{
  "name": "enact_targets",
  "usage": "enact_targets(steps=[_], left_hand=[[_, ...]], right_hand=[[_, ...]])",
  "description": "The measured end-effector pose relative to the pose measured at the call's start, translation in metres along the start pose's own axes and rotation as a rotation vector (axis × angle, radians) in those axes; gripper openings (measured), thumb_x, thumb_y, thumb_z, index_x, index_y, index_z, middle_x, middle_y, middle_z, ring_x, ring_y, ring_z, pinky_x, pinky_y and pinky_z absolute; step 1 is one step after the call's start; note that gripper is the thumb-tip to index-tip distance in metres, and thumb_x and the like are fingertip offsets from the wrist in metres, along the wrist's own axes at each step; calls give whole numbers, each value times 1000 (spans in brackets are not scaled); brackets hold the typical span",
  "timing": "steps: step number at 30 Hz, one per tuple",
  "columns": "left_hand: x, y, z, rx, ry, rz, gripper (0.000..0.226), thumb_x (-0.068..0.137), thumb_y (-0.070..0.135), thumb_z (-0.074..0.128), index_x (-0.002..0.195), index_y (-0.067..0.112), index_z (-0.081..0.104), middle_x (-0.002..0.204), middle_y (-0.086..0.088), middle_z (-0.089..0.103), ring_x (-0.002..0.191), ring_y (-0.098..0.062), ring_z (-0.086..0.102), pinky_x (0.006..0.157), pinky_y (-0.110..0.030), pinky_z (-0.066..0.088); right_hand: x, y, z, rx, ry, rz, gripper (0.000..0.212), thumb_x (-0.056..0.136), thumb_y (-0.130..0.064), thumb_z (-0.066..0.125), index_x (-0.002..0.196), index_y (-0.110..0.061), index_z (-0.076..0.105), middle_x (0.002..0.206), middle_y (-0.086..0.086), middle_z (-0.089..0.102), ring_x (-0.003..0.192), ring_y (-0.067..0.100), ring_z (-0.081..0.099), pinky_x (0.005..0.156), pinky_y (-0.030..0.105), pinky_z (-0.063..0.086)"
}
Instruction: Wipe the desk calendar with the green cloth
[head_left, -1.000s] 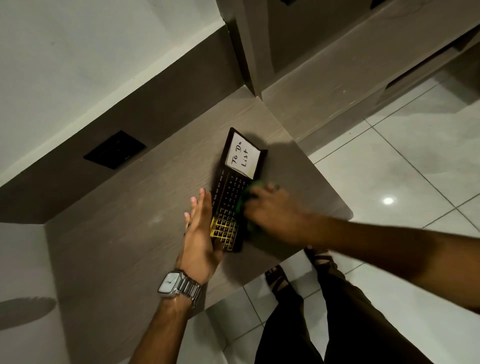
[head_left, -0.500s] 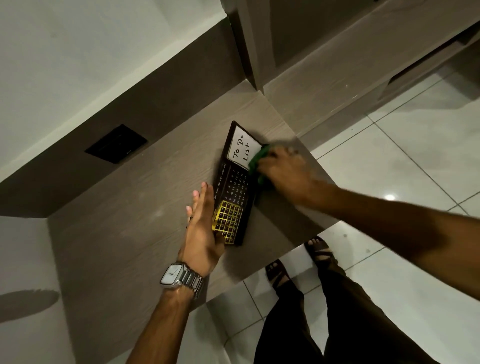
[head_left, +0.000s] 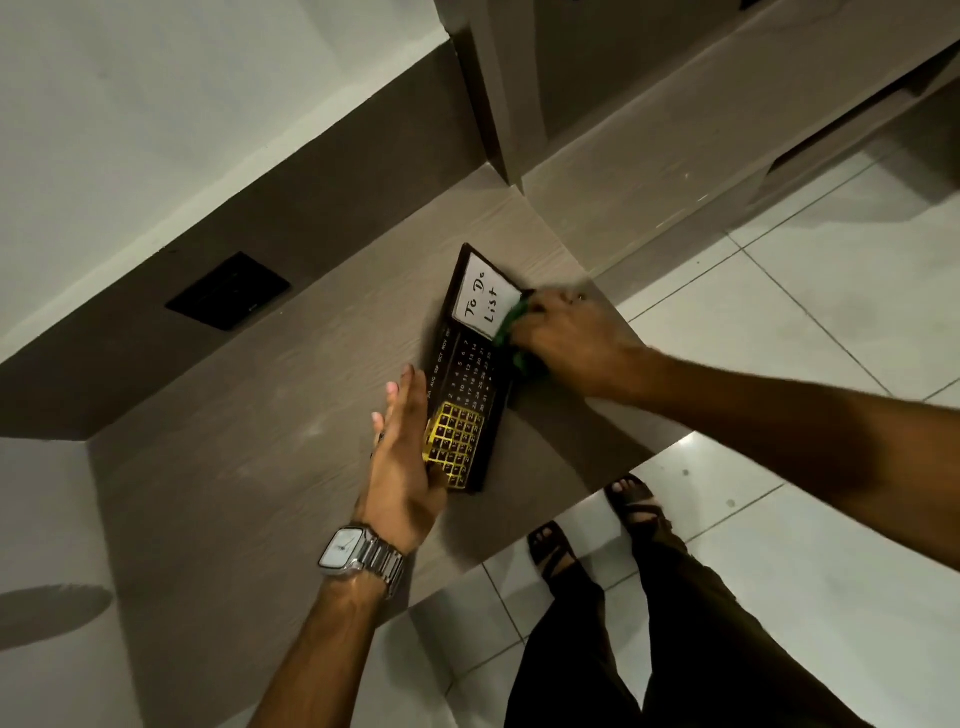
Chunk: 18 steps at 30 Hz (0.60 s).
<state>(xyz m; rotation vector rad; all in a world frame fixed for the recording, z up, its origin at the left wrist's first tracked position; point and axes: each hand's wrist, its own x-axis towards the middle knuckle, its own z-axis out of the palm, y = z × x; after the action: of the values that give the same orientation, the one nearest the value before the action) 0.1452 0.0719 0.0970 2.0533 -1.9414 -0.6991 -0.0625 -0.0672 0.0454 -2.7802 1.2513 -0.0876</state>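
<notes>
- The desk calendar (head_left: 464, 395) is lying flat on the brown wood-grain tabletop (head_left: 260, 441), close to the front edge and running lengthwise away from the person.
- It is a long, dark-framed board — at its far end a white panel (head_left: 483, 303) is reading "To Do List" in black handwriting, the middle is showing month abbreviations and rows of pale date numbers on black, and the near end is carrying a gold grid (head_left: 453, 441) of small squares.
- The right hand (head_left: 566, 338) is resting at the calendar's right edge beside the white panel, its fingers (head_left: 550, 304) curled down over the bunched green cloth (head_left: 511, 335); only a small fold of cloth is showing under the hand, pressing against the panel's right corner.
- The left hand (head_left: 402, 462) is lying along the calendar's left edge, fingers (head_left: 402, 400) straight and held together, the palm side touching the frame by the gold grid.
- A silver wristwatch (head_left: 358, 553) with a pale square face is sitting on the left wrist.
- A black rectangular plate (head_left: 228, 291) is sitting in the dark upstand behind the tabletop, well apart from the calendar.
- Below the tabletop edge, sandalled feet (head_left: 592, 525) are standing on the pale tiled floor (head_left: 779, 322) — dark trousers above them.
</notes>
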Motion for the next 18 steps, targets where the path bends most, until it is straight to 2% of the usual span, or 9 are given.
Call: enact_targets(steps=[4,6,8,10,11,13,15,16,18], left_hand=[[-1,4,3,-26,4,-60,120,70,-17,64,144,38,-12,154,13,-8,140,-16,-7,115,-48,3],[-1,3,3,-22,1,-64,121,70,-17,65,147,37,-11,155,14,-8,141,-14,-9,115,-44,0],[-2,0,4,2,-11,-44,124,68,-14,69,149,34,-11,157,11,-8,144,-14,-9,115,-42,-5],[-4,0,4,0,-14,-46,128,67,-12,72,147,38,-14,157,12,-8,143,-14,-9,115,-42,-5],[-3,0,3,-7,-8,-41,128,67,-14,72,146,39,-14,157,12,-8,143,-14,-9,115,-42,-4],[0,1,3,-5,13,-17,124,68,-17,68,146,36,-12,158,10,-5,145,-16,-6,116,-41,-5],[2,3,3,10,20,-6,120,68,-18,67,147,31,-9,158,7,-3,146,-17,-4,115,-38,-8],[0,4,3,5,19,-15,119,68,-19,67,147,31,-8,158,8,-4,146,-17,-5,115,-38,-8],[-2,4,2,-12,6,-28,121,68,-18,68,147,32,-9,157,9,-5,145,-16,-6,116,-40,-5]], right_hand=[[10,1,-7,-71,46,120,34,84,-25,70,117,-20,64,122,4,65,113,27,48,88,41,45],[-10,-36,3,86,21,185,27,84,-21,66,111,-16,66,120,9,64,113,31,51,83,45,49],[-42,-79,11,226,-28,-15,27,84,-26,66,110,-17,68,121,9,61,112,30,52,79,44,52],[-60,-84,7,306,-81,-179,37,81,-33,64,115,-18,66,125,11,57,116,30,49,83,43,51],[-56,-69,2,357,-41,-109,39,81,-31,62,118,-16,64,126,13,56,117,31,49,86,44,51],[-34,-30,-12,451,114,160,37,82,-19,60,118,-12,65,123,16,61,117,35,53,94,47,50],[-20,-4,-23,449,233,372,35,81,-9,59,115,-10,66,120,17,65,115,35,53,96,51,47],[-20,-8,-22,418,231,367,35,81,-6,58,114,-10,66,119,16,66,116,35,52,96,50,45],[-35,-40,-14,406,97,161,34,85,-6,54,116,-10,66,122,15,64,119,33,51,96,48,45]])
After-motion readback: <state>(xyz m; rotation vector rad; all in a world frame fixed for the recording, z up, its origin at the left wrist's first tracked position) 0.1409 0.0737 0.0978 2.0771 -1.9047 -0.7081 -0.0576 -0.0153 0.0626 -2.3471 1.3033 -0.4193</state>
